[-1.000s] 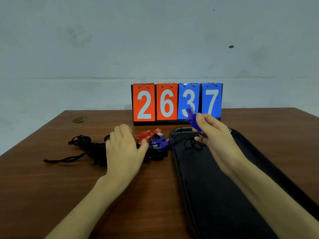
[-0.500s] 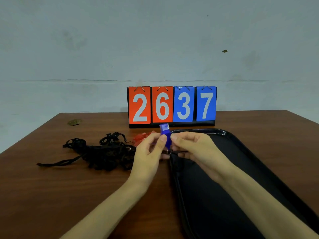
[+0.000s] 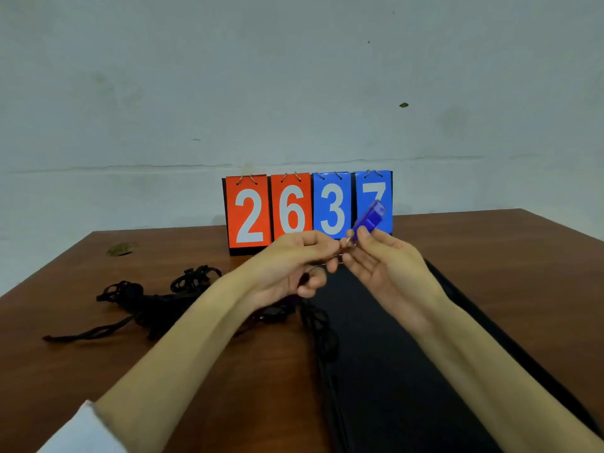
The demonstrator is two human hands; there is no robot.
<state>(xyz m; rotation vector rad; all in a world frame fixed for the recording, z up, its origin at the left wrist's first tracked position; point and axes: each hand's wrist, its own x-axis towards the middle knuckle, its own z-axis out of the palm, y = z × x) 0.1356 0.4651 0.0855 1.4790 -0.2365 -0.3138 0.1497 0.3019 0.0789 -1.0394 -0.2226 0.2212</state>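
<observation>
Lifts blue whistle (image 3: 371, 218) higher than before, pinches it with right hand (image 3: 387, 268), its ring (image 3: 350, 240) with left hand (image 3: 294, 261); seems early: not yet in black tray (image 3: 408, 371).

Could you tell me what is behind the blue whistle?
The blue 7 flip card stands behind the blue whistle, which covers the 7's stem; the right hand hides the card's lower edge.

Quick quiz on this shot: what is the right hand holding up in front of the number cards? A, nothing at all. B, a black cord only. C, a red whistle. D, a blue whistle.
D: the right hand pinches a blue whistle between thumb and fingers, raised in front of the 7 card, while the left hand grips its black cord.
</observation>
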